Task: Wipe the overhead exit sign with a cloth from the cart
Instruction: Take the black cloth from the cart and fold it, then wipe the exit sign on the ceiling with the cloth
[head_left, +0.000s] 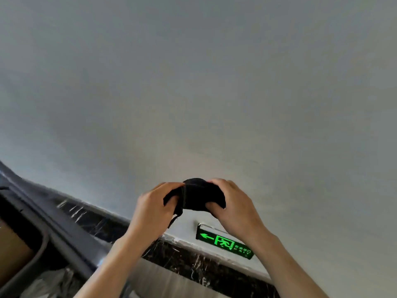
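A dark cloth (197, 195) is bunched between both my hands, held up in front of a pale wall. My left hand (154, 208) grips its left end, where a loose edge hangs down. My right hand (233, 203) grips its right side. Just below the hands hangs the exit sign (223, 241), a dark bar with a glowing green arrow, running figure and the word EXIT. My right wrist covers the sign's upper right part. The cloth is above the sign and apart from it.
A black marble band (193, 263) with white veins runs diagonally under the sign. A dark grey frame (53, 214) crosses the lower left, with a brown panel (10, 252) at the left edge. The pale wall or ceiling (193, 82) fills the rest.
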Demonstrator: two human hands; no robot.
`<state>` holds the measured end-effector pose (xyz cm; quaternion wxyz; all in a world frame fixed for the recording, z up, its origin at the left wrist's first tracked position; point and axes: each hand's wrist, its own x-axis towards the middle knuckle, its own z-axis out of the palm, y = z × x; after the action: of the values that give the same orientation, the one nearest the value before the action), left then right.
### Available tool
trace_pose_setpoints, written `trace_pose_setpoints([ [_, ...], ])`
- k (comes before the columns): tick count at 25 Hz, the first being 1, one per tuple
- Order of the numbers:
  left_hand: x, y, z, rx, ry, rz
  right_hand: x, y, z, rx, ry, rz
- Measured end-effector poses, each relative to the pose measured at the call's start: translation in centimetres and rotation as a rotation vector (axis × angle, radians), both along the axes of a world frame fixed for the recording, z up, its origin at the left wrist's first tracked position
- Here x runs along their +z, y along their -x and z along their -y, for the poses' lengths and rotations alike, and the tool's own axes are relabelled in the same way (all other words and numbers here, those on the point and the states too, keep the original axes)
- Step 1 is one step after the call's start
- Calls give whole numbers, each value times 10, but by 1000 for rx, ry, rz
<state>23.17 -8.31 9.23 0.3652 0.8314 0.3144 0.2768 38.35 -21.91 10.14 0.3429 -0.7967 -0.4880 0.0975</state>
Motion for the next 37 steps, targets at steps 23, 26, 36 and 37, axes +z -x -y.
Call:
trace_pose_setpoints([
  [23,-267,-202,70,-377,411,253,-262,-143,79,-454,-359,-302],
  [26,-326,-213,54,-371,437,333,-319,-144,67,-363,-376,-308],
  [36,-446,-209,35,-552,425,396,-441,-136,52,-330,-591,-423],
  [37,-449,-207,33,-573,399,396,-448,-134,50,-340,-622,-450],
])
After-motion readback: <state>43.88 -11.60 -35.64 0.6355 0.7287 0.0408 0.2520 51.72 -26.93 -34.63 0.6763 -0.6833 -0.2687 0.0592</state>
